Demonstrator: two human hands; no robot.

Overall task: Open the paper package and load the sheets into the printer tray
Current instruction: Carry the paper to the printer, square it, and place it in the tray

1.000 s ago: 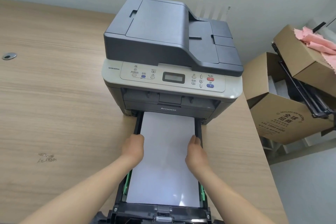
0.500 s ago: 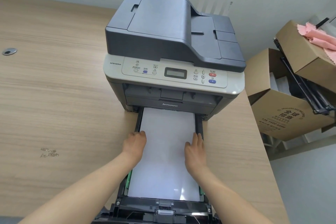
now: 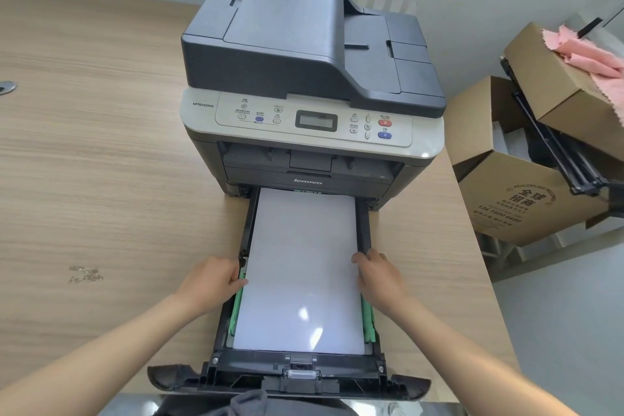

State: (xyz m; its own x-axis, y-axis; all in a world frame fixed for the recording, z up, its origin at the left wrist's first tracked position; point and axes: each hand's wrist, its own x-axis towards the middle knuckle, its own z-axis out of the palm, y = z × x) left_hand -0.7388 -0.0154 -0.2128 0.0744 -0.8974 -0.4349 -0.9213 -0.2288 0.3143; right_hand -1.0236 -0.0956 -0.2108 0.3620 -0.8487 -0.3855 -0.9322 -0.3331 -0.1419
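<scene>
A grey printer [image 3: 304, 78] stands on the wooden desk, with its black paper tray [image 3: 364, 236] pulled out toward me. A stack of white sheets [image 3: 300, 267] lies flat in the tray and reaches under the printer's front. My left hand [image 3: 212, 280] grips the tray's left side at the green paper guide [image 3: 238, 300], its thumb touching the stack's edge. My right hand [image 3: 380, 275] curls over the right side rail at the stack's edge, above the right green guide [image 3: 368, 321]. No paper package is in view.
The tray's front lip [image 3: 287, 378] juts past the desk's near edge. Off the desk's right edge stand open cardboard boxes [image 3: 520, 199], one holding pink cloth [image 3: 587, 51] and a black metal frame. A cable grommet [image 3: 6, 87] sits in the desk at far left.
Both hands have left the top of the sheets and moved outward and slightly back, onto the tray's two sides. The view has shifted a little lower, showing more of the tray's front.
</scene>
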